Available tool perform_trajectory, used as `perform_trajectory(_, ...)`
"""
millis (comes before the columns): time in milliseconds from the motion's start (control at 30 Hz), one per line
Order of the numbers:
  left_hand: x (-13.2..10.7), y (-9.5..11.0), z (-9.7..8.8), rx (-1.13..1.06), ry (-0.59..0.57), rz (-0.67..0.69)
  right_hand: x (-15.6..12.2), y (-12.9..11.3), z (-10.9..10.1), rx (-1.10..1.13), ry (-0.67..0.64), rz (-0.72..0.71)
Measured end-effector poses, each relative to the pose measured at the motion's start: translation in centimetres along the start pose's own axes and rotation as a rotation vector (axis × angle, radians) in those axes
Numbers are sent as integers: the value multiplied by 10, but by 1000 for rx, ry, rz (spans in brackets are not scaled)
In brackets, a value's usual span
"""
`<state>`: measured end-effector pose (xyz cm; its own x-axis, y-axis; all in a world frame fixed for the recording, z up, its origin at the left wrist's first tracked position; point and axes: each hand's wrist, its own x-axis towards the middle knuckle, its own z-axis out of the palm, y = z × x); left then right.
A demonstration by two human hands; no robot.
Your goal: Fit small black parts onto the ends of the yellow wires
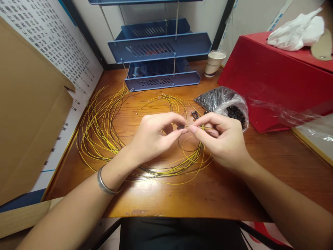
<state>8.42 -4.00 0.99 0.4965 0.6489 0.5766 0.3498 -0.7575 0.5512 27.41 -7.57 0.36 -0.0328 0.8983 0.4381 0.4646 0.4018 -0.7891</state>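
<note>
Over the middle of the table, my left hand (158, 135) pinches a small black connector (180, 127) between thumb and fingertips. Close against it, my right hand (221, 139) pinches a thin yellow wire (208, 128) near its end, in line with the connector. Whether the wire is inside the connector I cannot tell. Below and around both hands lies a loose coil of yellow and black wires (171, 171). Several small black parts (194, 115) lie just behind my right fingers. A clear plastic bag (223, 97) full of black parts stands beyond my right hand.
A second bundle of wires (96, 128) spreads at the left. Behind stand a blue tiered tray rack (161, 81) and a paper cup (214, 63). A red box (278, 76) with white crumpled plastic (296, 29) fills the right. Cardboard (31, 111) leans at the left.
</note>
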Motion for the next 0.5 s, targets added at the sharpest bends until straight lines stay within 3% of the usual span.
perform_trajectory(500,0,1,0,60,22,32,1,-1,-1,-32,16,-33)
